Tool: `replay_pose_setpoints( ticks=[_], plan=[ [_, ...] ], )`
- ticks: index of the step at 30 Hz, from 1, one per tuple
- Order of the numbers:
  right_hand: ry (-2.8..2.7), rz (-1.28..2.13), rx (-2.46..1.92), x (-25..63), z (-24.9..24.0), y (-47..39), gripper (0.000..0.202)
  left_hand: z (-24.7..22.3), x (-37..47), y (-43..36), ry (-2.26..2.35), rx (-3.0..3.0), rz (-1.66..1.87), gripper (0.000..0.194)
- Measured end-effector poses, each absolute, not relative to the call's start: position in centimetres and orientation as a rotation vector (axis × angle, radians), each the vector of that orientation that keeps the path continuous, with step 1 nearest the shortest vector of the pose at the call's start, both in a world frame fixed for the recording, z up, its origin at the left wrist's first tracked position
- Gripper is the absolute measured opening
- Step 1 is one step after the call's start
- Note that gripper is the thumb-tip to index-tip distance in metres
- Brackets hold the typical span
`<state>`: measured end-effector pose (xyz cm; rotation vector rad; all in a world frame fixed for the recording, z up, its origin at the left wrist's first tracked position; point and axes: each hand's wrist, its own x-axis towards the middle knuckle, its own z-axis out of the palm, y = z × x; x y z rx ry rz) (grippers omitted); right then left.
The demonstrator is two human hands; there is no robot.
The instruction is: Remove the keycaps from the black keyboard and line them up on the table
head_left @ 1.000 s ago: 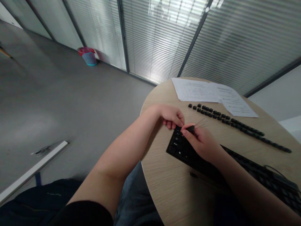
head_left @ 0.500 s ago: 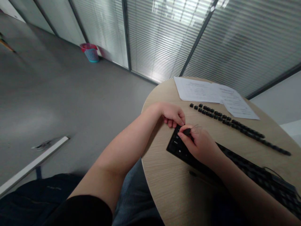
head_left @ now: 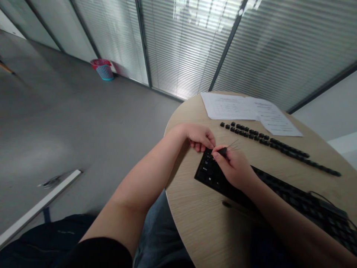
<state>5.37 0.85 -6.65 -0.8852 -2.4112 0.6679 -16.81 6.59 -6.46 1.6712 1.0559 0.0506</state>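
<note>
A black keyboard (head_left: 206,174) lies slantwise on the round wooden table, some white-marked keys showing at its left end. My left hand (head_left: 201,137) rests at its far left corner with curled fingers; thumb and forefinger are pinched together, and anything between them is too small to make out. Just beside those fingertips, my right hand (head_left: 232,165) is closed above the keys. It grips a keycap puller (head_left: 222,151) by its black handle, the thin wires pointing up and right, away from the keys. My right hand and forearm hide part of the keyboard.
Two rows of loose black keycaps (head_left: 262,141) lie beyond the keyboard. Printed papers (head_left: 231,107) are at the table's far edge. A small dark piece (head_left: 226,204) sits near the keyboard's front edge. A pink and blue basket (head_left: 103,70) stands on the floor by the blinds.
The camera view has shifted slightly. The keycap puller's wires have swung a little upward in my right hand. Both hands stay at the keyboard's left end.
</note>
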Motion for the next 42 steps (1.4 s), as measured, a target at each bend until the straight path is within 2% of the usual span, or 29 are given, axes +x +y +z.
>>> replay_pose_setpoints(
  ticks=[9,17,23,27,35,42],
  plan=[
    [-2.370,0.546,-0.789,5.5,-7.2,0.5,0.015,-6.6,-16.7,6.9,1.056,1.648,0.035,0.027],
    [-2.092,0.438,-0.850,6.6,-6.6,1.7,0.023,-6.6,-16.8,6.8,1.060,1.609,0.083,0.027],
    [-2.127,0.389,-0.812,7.2,-5.9,2.0,0.014,-5.8,-17.5,6.3,1.088,1.626,0.376,0.038],
    [-2.083,0.314,-0.790,7.1,-6.2,2.3,0.011,-5.3,-17.3,6.0,1.008,1.561,0.600,0.037],
    [-2.194,0.307,-0.733,6.1,-6.5,2.6,0.010,-5.6,-15.8,5.9,0.994,1.529,0.644,0.025],
    [-2.177,0.352,-0.754,5.8,-7.0,2.8,0.013,-6.2,-15.9,6.2,1.064,1.550,0.734,0.033]
  ],
)
